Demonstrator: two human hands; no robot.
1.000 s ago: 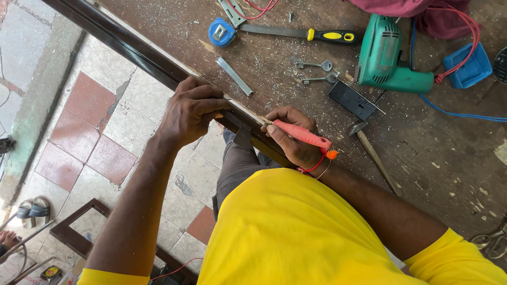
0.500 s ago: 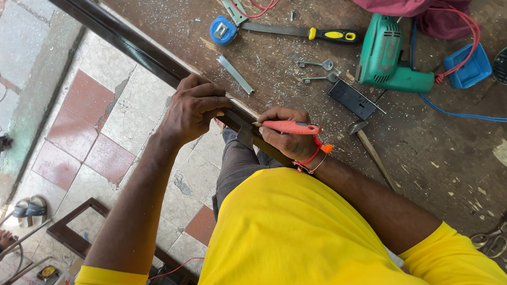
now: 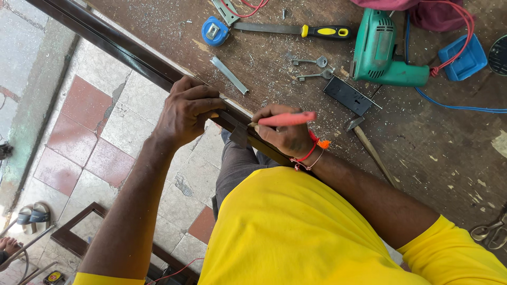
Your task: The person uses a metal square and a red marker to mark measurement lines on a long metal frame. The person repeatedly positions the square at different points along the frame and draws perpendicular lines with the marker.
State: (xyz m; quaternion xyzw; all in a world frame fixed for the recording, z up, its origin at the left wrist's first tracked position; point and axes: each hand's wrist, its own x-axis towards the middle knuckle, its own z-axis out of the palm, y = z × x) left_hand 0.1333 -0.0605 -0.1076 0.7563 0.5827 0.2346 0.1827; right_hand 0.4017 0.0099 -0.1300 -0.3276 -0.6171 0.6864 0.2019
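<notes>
Worn wooden workbench (image 3: 422, 158), strewn with filings, spanning the ground beyond and to the right of both hands. Dark brown metal frame bar (image 3: 105, 39) along the bench's near edge, running diagonally from well beyond the left hand down beneath both hands. Green electric drill (image 3: 383, 53), lying on its side well beyond the right hand, with blue cord trailing rightward. Blue plastic tray (image 3: 465, 58) just right of the drill. Left hand (image 3: 185, 111), fingers curled and pressed down over the bar, clamping it against the bench edge. Right hand (image 3: 285, 134), closed around a red marking pen (image 3: 288, 119) held nearly level, tip pointing toward the left hand and meeting the bar between the two hands (exact contact point too small to tell). Red thread bracelet (image 3: 309, 153) at the right wrist. Yellow-handled screwdriver (image 3: 317, 31) far beyond the hands. Hammer (image 3: 369, 148) just right of the right hand, handle angled toward the body. Black lock body (image 3: 348, 95) just beyond the right hand. Blue tape measure (image 3: 215, 30) beyond the left hand. Short flat metal strip (image 3: 229, 75) between the tape measure and the left hand. Two keys (image 3: 311, 68) beside the lock body.
</notes>
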